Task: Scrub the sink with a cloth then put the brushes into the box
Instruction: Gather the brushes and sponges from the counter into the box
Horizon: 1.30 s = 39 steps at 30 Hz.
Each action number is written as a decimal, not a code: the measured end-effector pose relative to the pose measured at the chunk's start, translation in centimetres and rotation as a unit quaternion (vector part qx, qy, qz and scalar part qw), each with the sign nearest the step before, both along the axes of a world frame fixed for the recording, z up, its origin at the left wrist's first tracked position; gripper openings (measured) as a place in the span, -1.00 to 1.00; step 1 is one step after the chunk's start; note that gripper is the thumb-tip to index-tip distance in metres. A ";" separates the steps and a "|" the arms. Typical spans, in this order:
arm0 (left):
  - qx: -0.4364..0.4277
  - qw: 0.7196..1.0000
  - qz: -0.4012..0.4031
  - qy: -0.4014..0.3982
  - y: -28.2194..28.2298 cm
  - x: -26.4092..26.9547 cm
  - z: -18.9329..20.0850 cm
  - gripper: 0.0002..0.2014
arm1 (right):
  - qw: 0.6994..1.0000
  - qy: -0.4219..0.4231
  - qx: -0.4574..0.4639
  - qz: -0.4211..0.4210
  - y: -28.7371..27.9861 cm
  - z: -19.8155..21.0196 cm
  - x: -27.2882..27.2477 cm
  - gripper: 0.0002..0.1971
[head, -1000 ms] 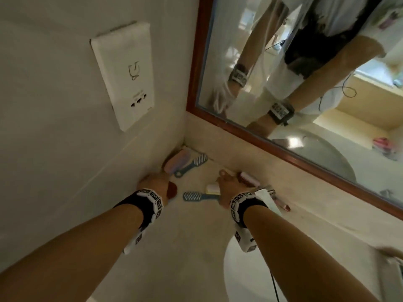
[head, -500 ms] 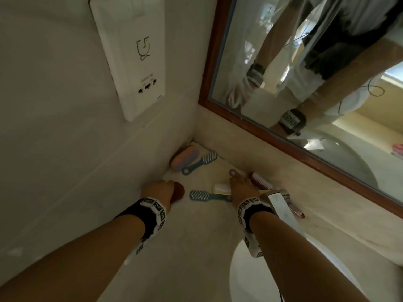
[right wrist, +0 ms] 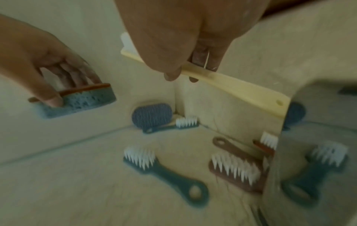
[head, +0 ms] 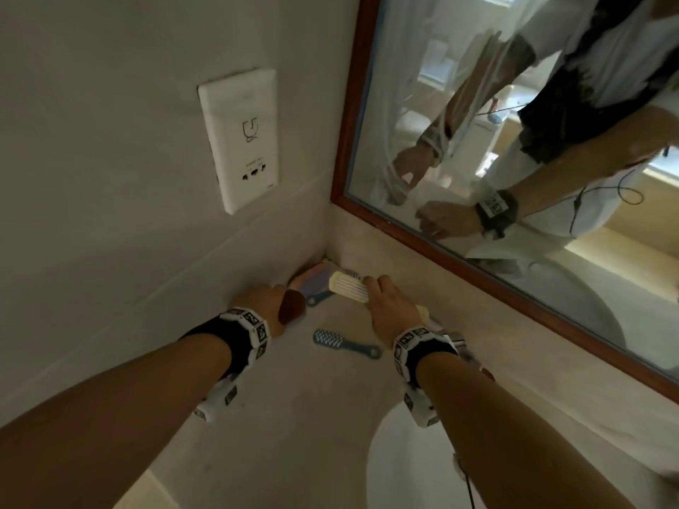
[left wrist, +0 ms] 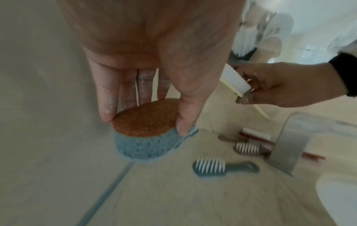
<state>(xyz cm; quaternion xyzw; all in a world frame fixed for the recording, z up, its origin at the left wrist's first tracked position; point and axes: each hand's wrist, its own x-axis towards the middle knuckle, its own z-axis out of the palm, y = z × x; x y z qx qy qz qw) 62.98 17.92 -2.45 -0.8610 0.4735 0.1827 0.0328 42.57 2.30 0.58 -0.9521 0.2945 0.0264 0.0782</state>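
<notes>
My left hand grips a blue sponge with a brown scouring top, held just above the counter by the left wall. My right hand pinches a cream brush with white bristles by its neck, lifted off the counter, handle slanting back. A teal brush lies flat between my hands. Against the mirror wall lie a brown brush and a red brush. In the corner sit a purple ridged pad and a second teal brush.
The white sink bowl lies under my right forearm, with a chrome faucet at its rim. A wood-framed mirror runs along the right wall. A white socket plate is on the left wall.
My right hand has picked the cream brush up off the counter and carried it toward the corner. My left hand keeps hold of the sponge and has barely moved.
</notes>
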 end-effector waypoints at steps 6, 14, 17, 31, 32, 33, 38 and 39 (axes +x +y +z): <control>-0.107 0.994 0.038 -0.006 0.1 -1.3 8.5 -0.54 | 0.998 -0.048 -0.018 0.026 -0.1 9.1 -0.7 -0.54; -0.207 0.975 0.011 -0.082 1.2 -3.4 25.1 -0.39 | 0.987 -0.151 -0.041 0.028 2.1 22.9 -3.9 -0.69; -0.280 0.955 -0.014 -0.095 1.6 -5.3 30.4 -0.36 | 0.982 -0.154 -0.106 0.002 3.2 28.7 -6.6 -0.73; -0.344 0.928 -0.139 -0.041 0.9 -20.6 43.2 -0.19 | 0.923 -0.167 -0.262 -0.227 12.0 44.5 -25.5 -0.89; -0.348 0.924 -0.151 -0.039 0.7 -22.3 43.8 -0.19 | 0.919 -0.168 -0.265 -0.240 12.4 44.9 -27.1 -0.86; -0.355 0.920 -0.162 -0.039 0.5 -24.1 44.4 -0.19 | 0.915 -0.171 -0.265 -0.250 12.8 45.4 -28.7 -0.84; -0.390 0.895 -0.213 -0.042 -0.9 -33.5 46.5 -0.25 | 0.903 -0.172 -0.258 -0.298 14.3 47.1 -37.3 -0.82; -0.396 0.891 -0.218 -0.038 -1.2 -35.6 46.8 -0.28 | 0.900 -0.171 -0.258 -0.306 14.5 47.4 -39.1 -0.82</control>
